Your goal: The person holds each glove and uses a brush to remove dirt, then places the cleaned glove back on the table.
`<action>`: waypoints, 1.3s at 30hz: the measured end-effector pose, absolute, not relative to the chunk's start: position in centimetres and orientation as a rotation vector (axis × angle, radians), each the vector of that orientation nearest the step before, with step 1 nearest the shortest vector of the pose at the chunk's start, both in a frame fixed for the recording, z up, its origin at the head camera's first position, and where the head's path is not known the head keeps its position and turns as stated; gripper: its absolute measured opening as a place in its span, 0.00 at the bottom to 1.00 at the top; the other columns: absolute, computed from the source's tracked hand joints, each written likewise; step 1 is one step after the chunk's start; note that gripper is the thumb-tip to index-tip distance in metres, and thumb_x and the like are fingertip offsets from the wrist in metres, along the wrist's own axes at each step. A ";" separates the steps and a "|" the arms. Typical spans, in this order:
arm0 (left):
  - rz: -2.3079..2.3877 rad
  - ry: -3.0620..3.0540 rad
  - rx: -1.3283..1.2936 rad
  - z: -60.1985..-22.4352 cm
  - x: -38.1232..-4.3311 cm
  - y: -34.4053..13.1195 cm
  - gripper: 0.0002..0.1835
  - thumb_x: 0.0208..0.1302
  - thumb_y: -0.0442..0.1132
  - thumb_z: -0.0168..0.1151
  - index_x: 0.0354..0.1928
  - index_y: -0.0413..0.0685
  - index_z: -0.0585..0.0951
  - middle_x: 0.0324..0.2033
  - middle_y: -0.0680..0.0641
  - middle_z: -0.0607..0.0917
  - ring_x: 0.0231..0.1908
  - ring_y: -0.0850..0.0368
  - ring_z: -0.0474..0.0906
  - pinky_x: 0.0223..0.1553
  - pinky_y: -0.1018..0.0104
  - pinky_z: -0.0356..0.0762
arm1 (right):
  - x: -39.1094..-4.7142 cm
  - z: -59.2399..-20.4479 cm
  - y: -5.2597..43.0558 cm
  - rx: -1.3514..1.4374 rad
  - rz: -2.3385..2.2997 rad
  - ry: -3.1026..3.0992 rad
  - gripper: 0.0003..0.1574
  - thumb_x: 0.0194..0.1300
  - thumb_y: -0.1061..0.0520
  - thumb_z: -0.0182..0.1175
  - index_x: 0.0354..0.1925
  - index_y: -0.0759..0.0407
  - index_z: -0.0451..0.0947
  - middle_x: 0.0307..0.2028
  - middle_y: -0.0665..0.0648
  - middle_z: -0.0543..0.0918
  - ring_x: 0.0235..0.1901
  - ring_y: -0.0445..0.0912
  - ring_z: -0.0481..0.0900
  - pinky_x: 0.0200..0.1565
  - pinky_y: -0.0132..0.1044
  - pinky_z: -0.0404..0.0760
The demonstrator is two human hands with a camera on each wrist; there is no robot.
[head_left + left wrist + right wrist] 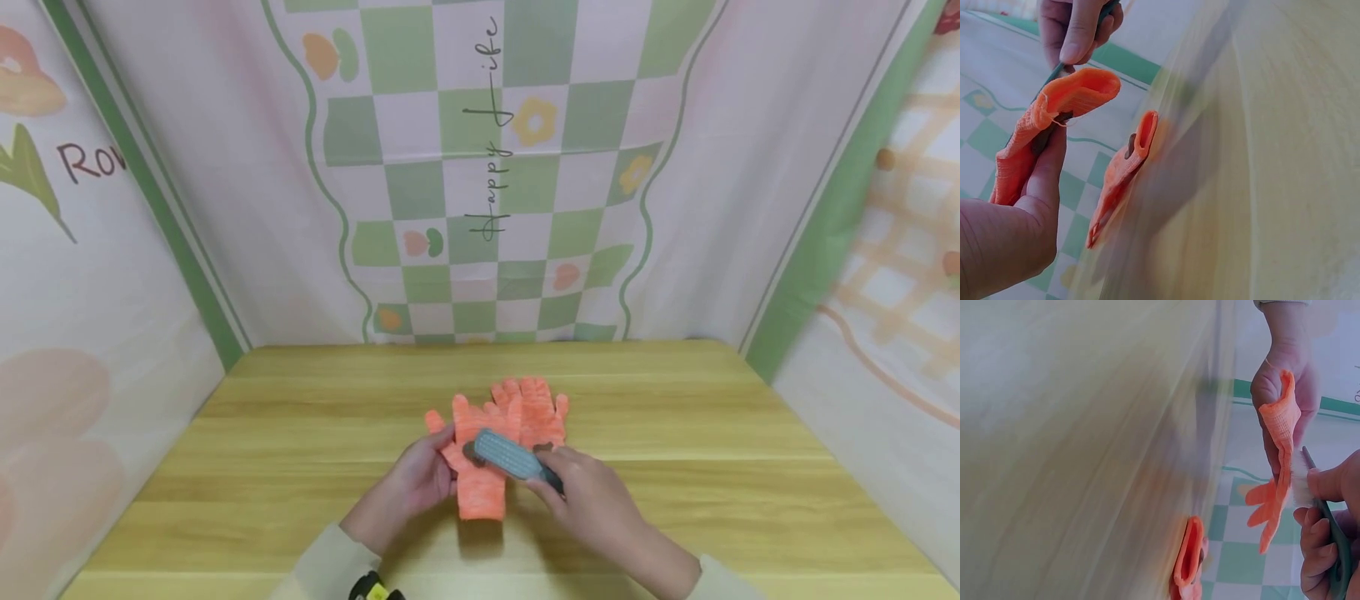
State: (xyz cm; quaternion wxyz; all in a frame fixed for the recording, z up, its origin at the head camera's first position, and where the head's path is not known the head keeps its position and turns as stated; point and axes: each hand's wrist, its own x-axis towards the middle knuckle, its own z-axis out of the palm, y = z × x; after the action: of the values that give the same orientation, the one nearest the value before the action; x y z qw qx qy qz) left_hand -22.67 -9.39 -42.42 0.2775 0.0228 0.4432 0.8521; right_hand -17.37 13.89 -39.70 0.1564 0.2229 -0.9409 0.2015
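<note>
My left hand [422,477] holds an orange knit glove [481,497] by its side, raised above the table with its fingers pointing away. A dark brown patch [472,452] shows on this glove. In my right hand [596,496] I grip a brush [507,455] with a blue-green back and a dark handle. Its white bristles [1300,482] face the held glove and touch it in the right wrist view. A second orange glove [539,407] lies on the table just behind and to the right, also with a brown patch [1130,146].
The wood-grain table [675,400] stretches out on both sides of the hands. Behind it hangs a green and white checked cloth [465,200] with writing on it. Printed cloth walls [97,350] stand at the left and right.
</note>
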 end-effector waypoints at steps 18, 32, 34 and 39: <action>2.283 1.197 0.074 -42.0 -22.6 -10.3 0.27 0.80 0.46 0.33 0.71 0.37 0.56 0.51 0.44 0.82 0.49 0.54 0.79 0.50 0.58 0.78 | -17.7 -38.0 14.8 0.616 0.610 -2.663 0.18 0.60 0.51 0.70 0.43 0.62 0.83 0.31 0.49 0.81 0.26 0.38 0.74 0.26 0.31 0.75; 2.279 1.219 0.068 -42.0 -22.7 -9.6 0.26 0.80 0.46 0.33 0.69 0.37 0.59 0.45 0.46 0.84 0.44 0.55 0.81 0.47 0.60 0.79 | -17.9 -39.4 13.0 0.682 0.584 -2.675 0.20 0.60 0.52 0.69 0.45 0.65 0.82 0.38 0.56 0.85 0.36 0.46 0.83 0.36 0.39 0.83; 2.281 1.217 0.064 -42.1 -22.7 -9.7 0.25 0.80 0.46 0.33 0.69 0.37 0.59 0.44 0.46 0.84 0.43 0.55 0.81 0.45 0.60 0.80 | -17.9 -39.5 13.1 0.675 0.582 -2.674 0.19 0.60 0.52 0.69 0.44 0.64 0.82 0.39 0.56 0.85 0.37 0.46 0.83 0.37 0.40 0.83; 2.280 1.192 0.072 -42.0 -22.5 -10.0 0.26 0.80 0.46 0.33 0.71 0.38 0.57 0.46 0.45 0.84 0.44 0.55 0.82 0.46 0.59 0.80 | -17.8 -39.6 13.4 0.678 0.585 -2.664 0.18 0.60 0.52 0.69 0.44 0.63 0.82 0.39 0.55 0.85 0.37 0.46 0.83 0.38 0.41 0.83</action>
State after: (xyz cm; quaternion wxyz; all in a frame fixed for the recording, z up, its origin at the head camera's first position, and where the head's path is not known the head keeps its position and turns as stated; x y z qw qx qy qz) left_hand -22.54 -9.99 -42.02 0.2801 0.0270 0.4447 0.8503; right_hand -17.79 13.43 -39.61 0.1648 0.2378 -0.9349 0.2054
